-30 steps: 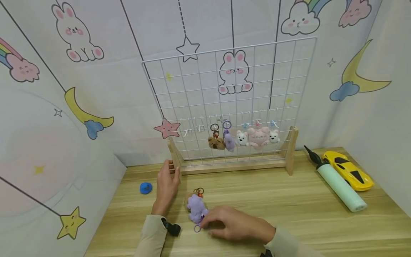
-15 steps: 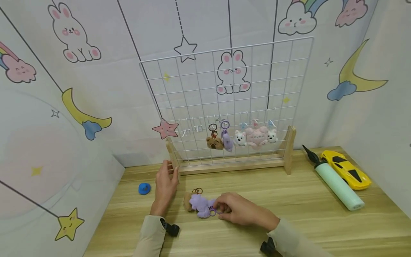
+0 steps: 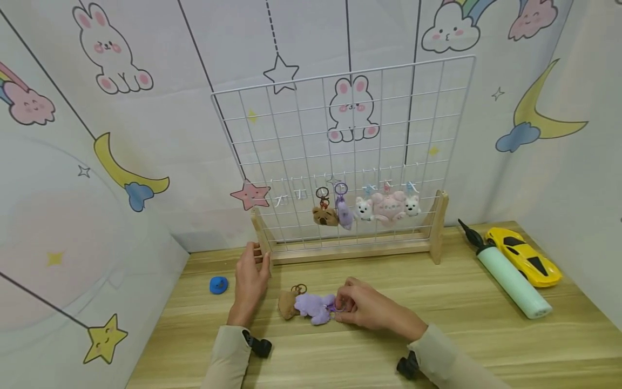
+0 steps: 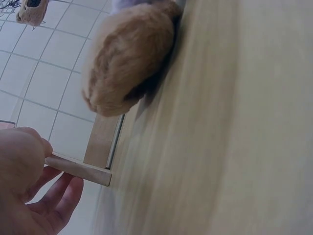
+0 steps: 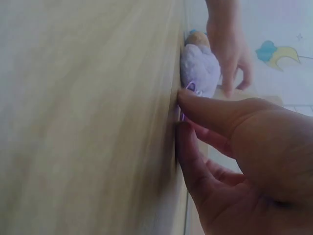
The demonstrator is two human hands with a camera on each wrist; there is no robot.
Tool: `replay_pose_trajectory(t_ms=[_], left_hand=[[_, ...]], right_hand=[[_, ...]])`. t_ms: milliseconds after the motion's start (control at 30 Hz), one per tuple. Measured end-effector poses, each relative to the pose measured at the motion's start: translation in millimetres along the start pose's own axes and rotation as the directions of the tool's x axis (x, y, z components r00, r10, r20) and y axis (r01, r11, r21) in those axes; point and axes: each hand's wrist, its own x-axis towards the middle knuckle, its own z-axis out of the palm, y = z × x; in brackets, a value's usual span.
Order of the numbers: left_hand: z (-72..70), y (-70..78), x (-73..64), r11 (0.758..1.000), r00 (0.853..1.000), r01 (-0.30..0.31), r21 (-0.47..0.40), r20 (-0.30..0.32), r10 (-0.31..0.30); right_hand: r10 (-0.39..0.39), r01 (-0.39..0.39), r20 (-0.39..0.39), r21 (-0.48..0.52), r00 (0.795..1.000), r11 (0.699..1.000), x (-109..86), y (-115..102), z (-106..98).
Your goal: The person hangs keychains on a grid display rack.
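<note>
My left hand [image 3: 250, 281] holds the left wooden foot [image 4: 80, 170] of a wire grid rack [image 3: 359, 246], thumb on one side and fingers on the other. My right hand [image 3: 371, 307] is low over the table, its thumb and fingertips pinching the purple ring [image 5: 190, 89] of a purple plush keychain [image 3: 313, 308]. That plush lies on the tabletop, stretched out to the left of the hand. Against its far end lies a brown plush keychain [image 3: 289, 305] with a dark metal ring [image 3: 299, 289]. The brown plush looms large in the left wrist view.
Hooks on the rack carry a brown plush [image 3: 324, 216], a purple plush [image 3: 344, 215], white dogs and a pink plush [image 3: 389, 207]. A blue toy [image 3: 218, 284] lies at left. At right are a green hand pump [image 3: 515, 283] and a yellow toy car [image 3: 524, 256].
My right hand has moved right and slightly away from me, taking hold of the purple ring. The purple plush has swung from pointing toward me to lying sideways. My left hand stays put.
</note>
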Motion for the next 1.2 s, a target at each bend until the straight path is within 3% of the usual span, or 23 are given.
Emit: replay_pose_trajectory(t_ms=[133,333,667,1067,1200], left_hand=[[0.0,1.1,-0.5,1.0,1.0,-0.004,0.004,0.003,0.004],[0.6,1.6,-0.1,1.0,1.0,0.005,0.013,0.001,-0.005],[-1.1,4.1,0.9,1.0,1.0,0.008,0.016,-0.021,-0.008],[0.0,3.6,0.0,1.0,1.0,0.003,0.008,-0.018,-0.003],[0.2,3.5,-0.7,1.0,1.0,0.004,0.008,-0.012,-0.004]], right_hand=[[-0.013,0.012,-0.02,-0.039,1.0,0.999,1.3,4.0,-0.4],[0.007,-0.007,-0.016,0.016,1.0,1.0,3.6,4.4,-2.0],[0.017,-0.019,-0.028,-0.069,0.999,0.997,5.4,0.2,0.7],[0.096,-0.095,-0.063,0.013,0.993,0.995,5.5,1.2,-1.1],[0.139,-0.132,-0.067,0.098,0.988,0.986,4.6,1.3,-2.8]])
